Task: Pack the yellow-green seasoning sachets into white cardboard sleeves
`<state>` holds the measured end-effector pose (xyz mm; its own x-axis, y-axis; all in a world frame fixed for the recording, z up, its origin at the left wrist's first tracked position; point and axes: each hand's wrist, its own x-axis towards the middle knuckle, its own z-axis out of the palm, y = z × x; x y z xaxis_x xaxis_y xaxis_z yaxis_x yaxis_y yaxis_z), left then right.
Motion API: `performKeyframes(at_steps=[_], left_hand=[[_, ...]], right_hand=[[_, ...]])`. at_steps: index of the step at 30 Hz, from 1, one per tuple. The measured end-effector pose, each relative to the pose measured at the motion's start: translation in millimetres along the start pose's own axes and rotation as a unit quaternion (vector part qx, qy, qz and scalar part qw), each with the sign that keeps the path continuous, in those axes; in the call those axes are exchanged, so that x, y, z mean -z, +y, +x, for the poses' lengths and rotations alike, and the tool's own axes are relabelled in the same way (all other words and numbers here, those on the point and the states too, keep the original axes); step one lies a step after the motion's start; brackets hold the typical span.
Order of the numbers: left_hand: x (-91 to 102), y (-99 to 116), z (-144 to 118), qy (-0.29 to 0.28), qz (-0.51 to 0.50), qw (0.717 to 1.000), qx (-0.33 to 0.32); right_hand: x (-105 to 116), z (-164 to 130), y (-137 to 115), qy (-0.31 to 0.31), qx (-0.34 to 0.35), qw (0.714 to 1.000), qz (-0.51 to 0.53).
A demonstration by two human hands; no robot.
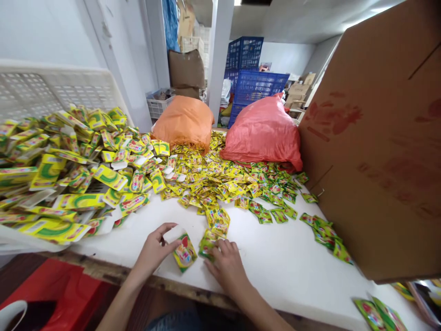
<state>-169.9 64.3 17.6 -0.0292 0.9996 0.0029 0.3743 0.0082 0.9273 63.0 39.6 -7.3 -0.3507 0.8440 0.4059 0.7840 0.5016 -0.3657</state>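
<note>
My left hand point(159, 246) grips a small yellow and green box point(185, 253) near the table's front edge, thumb on its face and fingers behind. The box has a white flap standing up at its top. Just right of it, my right hand point(227, 266) has its fingers closed over a green and yellow sachet point(206, 242). A yellow sachet point(218, 220) lies directly behind that one, touching it. Farther back spreads a wide heap of yellow sachets point(203, 177), with green sachets point(275, 188) on its right side.
A white crate point(86, 87) on the left spills over with yellow boxes point(79, 201). Orange point(186, 118) and red sacks point(263, 131) lie at the back. A large cardboard box point(375, 161) walls off the right. Blue crates point(260, 85) are stacked beyond. A red stool point(65, 285) stands lower left.
</note>
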Motion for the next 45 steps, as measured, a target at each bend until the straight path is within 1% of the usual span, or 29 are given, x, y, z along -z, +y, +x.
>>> performKeyframes(at_steps=[2,4,6,7,9,11,12,13,14,16,18,19,20,22,25,27,29,31,33,34,35,36,39,40,41,42,45], left_hand=[[-14.2,-5,-4,-0.003,-0.046,0.999,0.011],[-26.8,-10,-8,-0.019,-0.114,0.993,0.035],[-35.4,-12,-11,-0.043,-0.191,0.979,0.061],[-38.0,-11,-13,-0.059,-0.228,0.969,0.071],[-40.5,-8,-15,-0.105,-0.284,0.950,0.082],[-41.0,-5,-17,-0.149,-0.310,0.935,0.083],[-40.7,-4,-18,-0.159,-0.311,0.934,0.081],[-40.1,-5,-19,-0.157,-0.308,0.935,0.079],[-39.1,-6,-19,-0.141,-0.303,0.939,0.078],[-36.1,-9,-19,-0.087,-0.291,0.949,0.088],[-33.1,-11,-18,-0.042,-0.288,0.951,0.102],[-32.6,-11,-17,-0.034,-0.289,0.951,0.106],[-33.1,-10,-16,-0.035,-0.292,0.950,0.107],[-38.7,-6,-15,-0.057,-0.298,0.947,0.106],[-56.4,5,-16,-0.101,-0.308,0.939,0.113],[-68.8,10,-18,-0.122,-0.323,0.931,0.120],[-76.9,13,-21,-0.135,-0.338,0.923,0.127],[-79.4,14,-22,-0.139,-0.349,0.916,0.140],[-78.4,13,-23,-0.130,-0.348,0.915,0.154],[-77.8,13,-22,-0.126,-0.342,0.918,0.156],[-77.6,14,-22,-0.125,-0.332,0.922,0.154],[-78.3,15,-21,-0.129,-0.321,0.927,0.148],[-85.0,22,-19,-0.165,-0.287,0.937,0.113],[-88.2,24,-18,-0.177,-0.277,0.939,0.098],[-91.2,25,-18,-0.190,-0.271,0.940,0.083],[-93.8,26,-18,-0.199,-0.268,0.940,0.072],[-97.8,23,-18,-0.208,-0.276,0.936,0.062]], right_hand=[[-3,3,1,-0.027,-0.029,0.999,0.031],[-4,11,5,-0.029,-0.086,0.995,0.043],[-7,21,7,-0.032,-0.136,0.989,0.043],[-10,26,7,-0.043,-0.151,0.987,0.046],[-18,34,7,-0.076,-0.156,0.983,0.063],[-25,38,6,-0.103,-0.150,0.980,0.084],[-26,38,6,-0.112,-0.148,0.978,0.093],[-26,36,6,-0.119,-0.147,0.977,0.101],[-24,33,7,-0.127,-0.144,0.975,0.109],[-14,22,11,-0.154,-0.144,0.967,0.142],[2,6,16,-0.195,-0.155,0.950,0.186],[10,-3,18,-0.220,-0.160,0.941,0.203],[19,-11,19,-0.245,-0.162,0.932,0.213],[33,-22,19,-0.284,-0.147,0.924,0.210],[43,-27,11,-0.304,-0.116,0.924,0.199],[42,-24,4,-0.293,-0.108,0.929,0.200],[38,-22,0,-0.274,-0.104,0.930,0.223],[36,-23,-1,-0.262,-0.099,0.923,0.264],[37,-22,4,-0.249,-0.106,0.913,0.304],[39,-20,6,-0.226,-0.118,0.910,0.326],[41,-15,9,-0.187,-0.138,0.907,0.350],[42,-9,10,-0.134,-0.161,0.904,0.374],[39,17,4,0.054,-0.229,0.877,0.420],[35,26,1,0.098,-0.238,0.870,0.420],[30,33,-4,0.127,-0.237,0.871,0.412],[24,39,-7,0.142,-0.228,0.879,0.395],[9,42,-11,0.139,-0.168,0.928,0.301]])
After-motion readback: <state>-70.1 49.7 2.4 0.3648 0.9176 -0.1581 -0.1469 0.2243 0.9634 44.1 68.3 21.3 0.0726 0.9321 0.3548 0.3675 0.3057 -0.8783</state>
